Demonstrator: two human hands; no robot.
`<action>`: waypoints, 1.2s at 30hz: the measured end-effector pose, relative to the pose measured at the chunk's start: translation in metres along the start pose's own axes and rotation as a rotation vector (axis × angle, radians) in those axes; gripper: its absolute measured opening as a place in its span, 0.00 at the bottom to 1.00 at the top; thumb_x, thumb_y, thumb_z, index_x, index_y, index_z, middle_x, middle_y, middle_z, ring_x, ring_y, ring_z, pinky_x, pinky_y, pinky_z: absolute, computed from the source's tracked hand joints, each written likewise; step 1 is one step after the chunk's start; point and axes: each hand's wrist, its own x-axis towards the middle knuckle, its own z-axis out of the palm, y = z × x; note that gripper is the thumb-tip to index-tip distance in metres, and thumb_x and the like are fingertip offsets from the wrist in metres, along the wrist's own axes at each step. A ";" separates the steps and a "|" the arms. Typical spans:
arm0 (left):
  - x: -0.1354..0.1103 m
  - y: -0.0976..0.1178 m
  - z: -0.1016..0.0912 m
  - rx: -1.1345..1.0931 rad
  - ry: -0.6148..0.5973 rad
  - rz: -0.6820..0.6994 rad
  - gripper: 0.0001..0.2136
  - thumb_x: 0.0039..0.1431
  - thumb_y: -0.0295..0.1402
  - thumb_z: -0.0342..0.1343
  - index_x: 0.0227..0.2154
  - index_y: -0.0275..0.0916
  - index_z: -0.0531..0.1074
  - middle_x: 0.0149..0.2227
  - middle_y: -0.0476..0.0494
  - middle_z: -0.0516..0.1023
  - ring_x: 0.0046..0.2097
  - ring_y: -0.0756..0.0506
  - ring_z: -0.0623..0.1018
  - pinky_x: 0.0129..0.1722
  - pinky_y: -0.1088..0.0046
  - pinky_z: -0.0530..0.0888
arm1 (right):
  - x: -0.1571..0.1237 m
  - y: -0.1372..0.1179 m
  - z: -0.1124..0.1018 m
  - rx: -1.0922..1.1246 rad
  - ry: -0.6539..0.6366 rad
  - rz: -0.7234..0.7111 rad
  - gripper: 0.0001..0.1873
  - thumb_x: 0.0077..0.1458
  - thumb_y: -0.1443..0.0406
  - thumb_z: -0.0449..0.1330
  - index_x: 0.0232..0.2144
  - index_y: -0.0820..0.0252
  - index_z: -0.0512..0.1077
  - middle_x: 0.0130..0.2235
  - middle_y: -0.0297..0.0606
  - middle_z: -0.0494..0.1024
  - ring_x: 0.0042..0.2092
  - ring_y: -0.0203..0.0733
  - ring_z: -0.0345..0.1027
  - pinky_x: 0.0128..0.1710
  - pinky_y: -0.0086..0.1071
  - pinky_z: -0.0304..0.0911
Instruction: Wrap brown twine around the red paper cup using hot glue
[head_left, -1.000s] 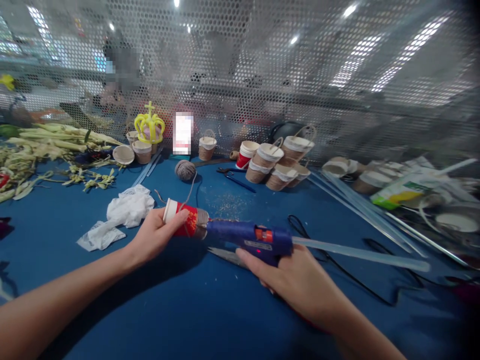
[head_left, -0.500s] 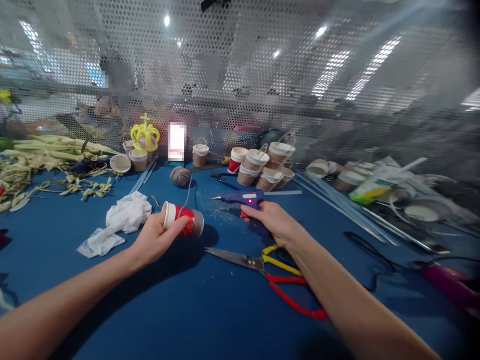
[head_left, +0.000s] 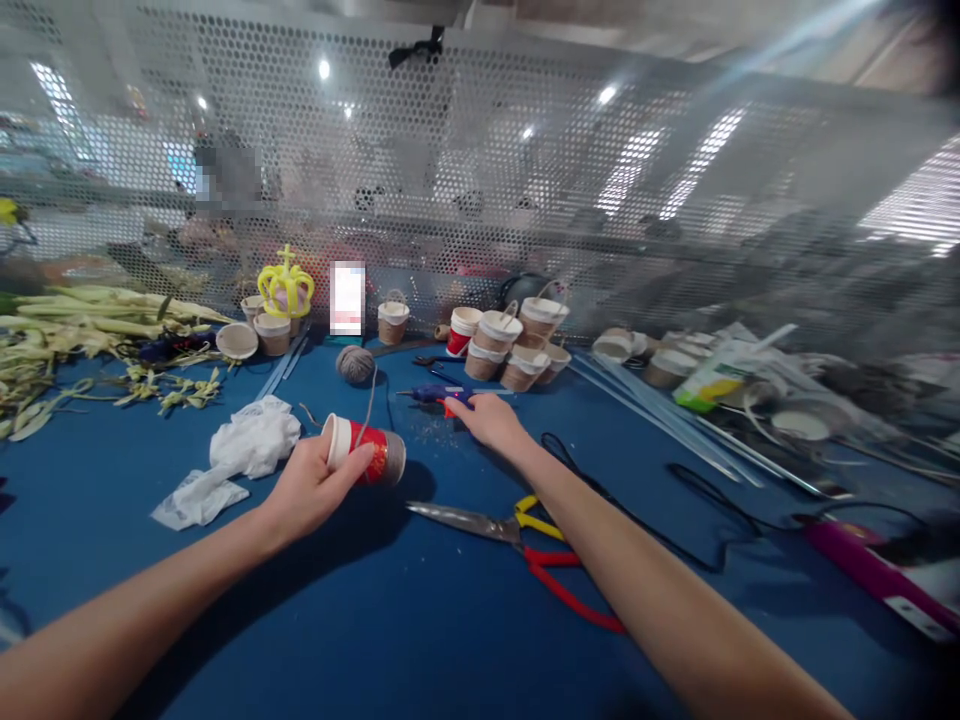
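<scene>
The red paper cup [head_left: 381,456] lies sideways above the blue table [head_left: 337,630], its open mouth toward the left and its base, wound in grey yarn, toward the right. The left hand [head_left: 315,485] grips it round the side, thumb stretched along the red wall, the forearm slanting up from the lower left. A strand of yarn [head_left: 370,405] runs from the cup to a grey yarn ball [head_left: 355,365] beyond it.

Farther off, the right arm reaches long and nearly straight across the table, and the right hand [head_left: 495,422] is closed round the rear of a blue glue gun [head_left: 431,393], nozzle pointing left. Scissors [head_left: 510,530] lie nearer the person, blades toward the cup, beside the right forearm. A crumpled white cloth [head_left: 259,438] rests left of the cup.

A second ago the gun's nozzle was at the cup's wound base; now the gun is well apart from it, out by the pliers [head_left: 433,361], and the scissors' handles show more fully. The left hand keeps the same hold.
</scene>
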 end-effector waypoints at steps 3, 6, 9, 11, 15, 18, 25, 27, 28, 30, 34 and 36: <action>0.000 -0.001 0.001 0.001 0.000 0.003 0.15 0.53 0.38 0.47 0.16 0.37 0.59 0.17 0.54 0.55 0.20 0.54 0.56 0.18 0.79 0.54 | -0.006 -0.013 0.002 -0.028 0.047 -0.086 0.14 0.55 0.61 0.52 0.35 0.68 0.72 0.43 0.53 0.70 0.50 0.53 0.59 0.44 0.42 0.57; 0.000 -0.002 0.001 0.002 -0.011 0.026 0.13 0.54 0.37 0.47 0.17 0.36 0.61 0.18 0.54 0.58 0.21 0.54 0.57 0.19 0.79 0.55 | -0.020 -0.033 0.012 0.035 -0.087 -0.211 0.20 0.54 0.56 0.51 0.28 0.66 0.75 0.35 0.50 0.75 0.45 0.52 0.64 0.40 0.38 0.59; -0.001 -0.003 0.001 0.026 -0.026 0.052 0.13 0.54 0.36 0.46 0.18 0.36 0.61 0.18 0.53 0.58 0.21 0.54 0.57 0.19 0.79 0.55 | -0.037 -0.055 0.027 0.175 -0.333 -0.327 0.24 0.55 0.52 0.46 0.28 0.61 0.76 0.31 0.41 0.77 0.37 0.41 0.69 0.34 0.31 0.62; -0.001 -0.004 0.000 0.034 -0.042 0.052 0.13 0.54 0.36 0.46 0.18 0.36 0.61 0.18 0.54 0.58 0.21 0.54 0.57 0.19 0.79 0.54 | -0.045 -0.066 0.036 0.268 -0.418 -0.383 0.19 0.54 0.54 0.49 0.30 0.60 0.75 0.32 0.38 0.78 0.35 0.37 0.70 0.34 0.29 0.63; -0.001 -0.001 0.000 -0.036 -0.057 0.007 0.13 0.52 0.36 0.48 0.17 0.35 0.61 0.18 0.54 0.57 0.21 0.54 0.56 0.19 0.79 0.54 | -0.054 -0.075 0.038 0.401 -0.336 -0.433 0.10 0.50 0.62 0.56 0.32 0.64 0.72 0.34 0.39 0.76 0.35 0.34 0.68 0.37 0.28 0.61; 0.000 0.003 -0.001 -0.227 -0.071 -0.107 0.13 0.51 0.39 0.50 0.20 0.34 0.65 0.18 0.53 0.60 0.21 0.55 0.58 0.20 0.79 0.56 | -0.060 -0.073 0.024 0.482 -0.240 -0.500 0.08 0.49 0.63 0.57 0.27 0.64 0.71 0.31 0.36 0.75 0.33 0.33 0.66 0.37 0.29 0.60; 0.001 0.004 0.002 -0.632 -0.108 -0.364 0.13 0.46 0.40 0.57 0.24 0.33 0.67 0.20 0.52 0.69 0.21 0.55 0.64 0.22 0.81 0.60 | -0.074 -0.068 -0.003 0.540 -0.135 -0.606 0.08 0.49 0.64 0.58 0.22 0.63 0.69 0.26 0.33 0.72 0.30 0.32 0.64 0.34 0.27 0.59; -0.001 0.004 0.003 -0.657 -0.126 -0.393 0.13 0.45 0.40 0.58 0.24 0.33 0.67 0.20 0.52 0.69 0.21 0.55 0.65 0.22 0.81 0.61 | -0.074 -0.067 -0.002 0.531 -0.143 -0.609 0.08 0.49 0.64 0.57 0.23 0.63 0.69 0.26 0.33 0.72 0.29 0.32 0.64 0.33 0.27 0.59; -0.001 0.004 0.003 -0.654 -0.132 -0.407 0.13 0.45 0.40 0.58 0.23 0.33 0.67 0.20 0.52 0.69 0.21 0.55 0.65 0.21 0.81 0.60 | -0.073 -0.067 -0.002 0.530 -0.146 -0.610 0.08 0.49 0.64 0.57 0.23 0.63 0.69 0.25 0.33 0.72 0.29 0.32 0.64 0.32 0.27 0.59; -0.003 0.004 0.004 -0.632 -0.138 -0.434 0.13 0.46 0.40 0.58 0.22 0.33 0.66 0.19 0.53 0.68 0.20 0.56 0.63 0.20 0.82 0.59 | -0.070 -0.066 0.000 0.529 -0.136 -0.612 0.08 0.50 0.64 0.57 0.23 0.64 0.69 0.24 0.33 0.72 0.27 0.31 0.63 0.30 0.26 0.58; -0.004 0.007 0.003 -0.603 -0.141 -0.448 0.13 0.46 0.40 0.58 0.21 0.34 0.65 0.18 0.54 0.67 0.19 0.56 0.63 0.19 0.82 0.59 | -0.066 -0.064 -0.001 0.476 -0.065 -0.617 0.09 0.50 0.64 0.57 0.22 0.64 0.68 0.23 0.32 0.71 0.23 0.28 0.58 0.24 0.25 0.55; -0.004 0.009 0.002 -0.602 -0.139 -0.439 0.13 0.46 0.40 0.58 0.20 0.34 0.65 0.18 0.53 0.67 0.19 0.56 0.64 0.19 0.82 0.60 | -0.066 -0.064 -0.003 0.448 -0.039 -0.620 0.10 0.50 0.64 0.57 0.21 0.64 0.68 0.22 0.32 0.70 0.22 0.28 0.56 0.22 0.25 0.53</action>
